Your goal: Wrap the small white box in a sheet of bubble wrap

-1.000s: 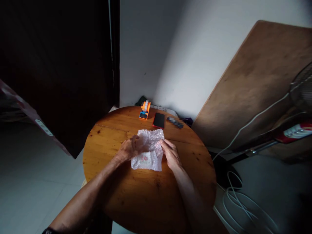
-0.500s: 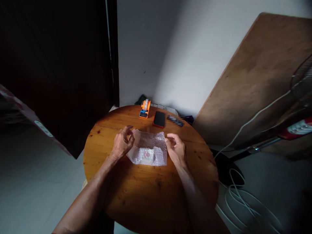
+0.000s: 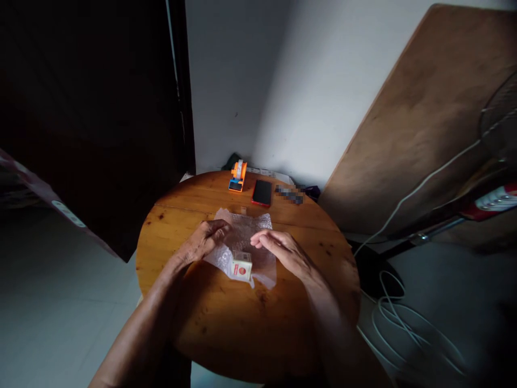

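Observation:
A sheet of bubble wrap (image 3: 262,258) lies spread open on the round wooden table (image 3: 218,328). On its near part stands a small white box (image 3: 242,268) with red print, its top and front showing. My left hand (image 3: 205,240) is at the wrap's left edge, its fingers curled down on the plastic; the fingertips are partly hidden. Over the right half of the wrap is my right hand (image 3: 280,249), fingers stretched out together, holding nothing. It is just behind and right of the box, apart from it.
An orange tape dispenser (image 3: 238,177), a phone (image 3: 262,193) with a red edge and a blurred dark item (image 3: 289,194) lie along the table's back. Behind rises a wall (image 3: 242,81). A fan base and loose white cable (image 3: 388,318) are on the floor at right.
The bubble wrap has come away from around the box, which now shows uncovered. My right hand has moved left over the wrap, and my left hand has moved onto its left edge.

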`<state>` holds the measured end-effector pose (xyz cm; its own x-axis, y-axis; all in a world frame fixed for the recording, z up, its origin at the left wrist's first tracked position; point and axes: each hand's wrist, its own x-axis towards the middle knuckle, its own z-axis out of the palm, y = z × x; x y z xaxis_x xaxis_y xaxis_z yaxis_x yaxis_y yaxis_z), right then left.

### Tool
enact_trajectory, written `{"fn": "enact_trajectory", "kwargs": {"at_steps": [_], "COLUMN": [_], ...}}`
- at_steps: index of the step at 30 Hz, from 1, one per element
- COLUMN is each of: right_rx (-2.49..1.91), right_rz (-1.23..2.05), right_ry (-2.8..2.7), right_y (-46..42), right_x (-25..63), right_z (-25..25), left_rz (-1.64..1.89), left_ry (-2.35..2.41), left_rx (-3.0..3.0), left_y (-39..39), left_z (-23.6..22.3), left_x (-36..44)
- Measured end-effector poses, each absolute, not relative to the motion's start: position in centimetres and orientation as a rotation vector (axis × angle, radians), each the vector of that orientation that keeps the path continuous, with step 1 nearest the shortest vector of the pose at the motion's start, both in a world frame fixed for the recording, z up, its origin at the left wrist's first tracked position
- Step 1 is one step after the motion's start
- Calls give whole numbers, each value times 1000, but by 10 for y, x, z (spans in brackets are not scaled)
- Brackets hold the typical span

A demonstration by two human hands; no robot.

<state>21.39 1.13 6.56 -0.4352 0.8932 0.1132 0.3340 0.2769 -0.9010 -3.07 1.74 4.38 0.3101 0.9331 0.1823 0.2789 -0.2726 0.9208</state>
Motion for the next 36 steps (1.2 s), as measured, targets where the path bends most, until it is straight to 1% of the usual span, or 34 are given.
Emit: {"fn": "enact_trajectory", "kwargs": {"at_steps": [3,7,13,16,19,24,29,34,36], "right_rx": [-1148,-1144,-1105,-1127,-1144,-1192,-1249,-1244,-1244], "right_rz": [1055,1001,895,837,751,888,956,889,914], "right_ry": [-2015,-2085,-2141,-2199,-2202,-2108,-1903,-2032,-2003], "right_y": [1,-20,-46,-50,-49,-36,-13,-6,-9], "right_x": [214,219,219,208,197,197,197,191,192], "right_z": [71,62,48,42,31,17,19,10,7], "left_rz": [871,812,698,615,614,644,629,599,595], "left_ry": [1152,1291,1217,1214,1183,1181,1163,1168,1163], "left_rx": [1753,1947,2122,2221,2323,2311,2319,2313,2318], "left_y": [9,-9,-39,-49,-54,-54,-52,-51,-52], "left_z": [47,48,46,39,23,1,1,-1,-2], "left_x": [-30,-30,-34,-34,-37,-47,-47,-50,-53]}}
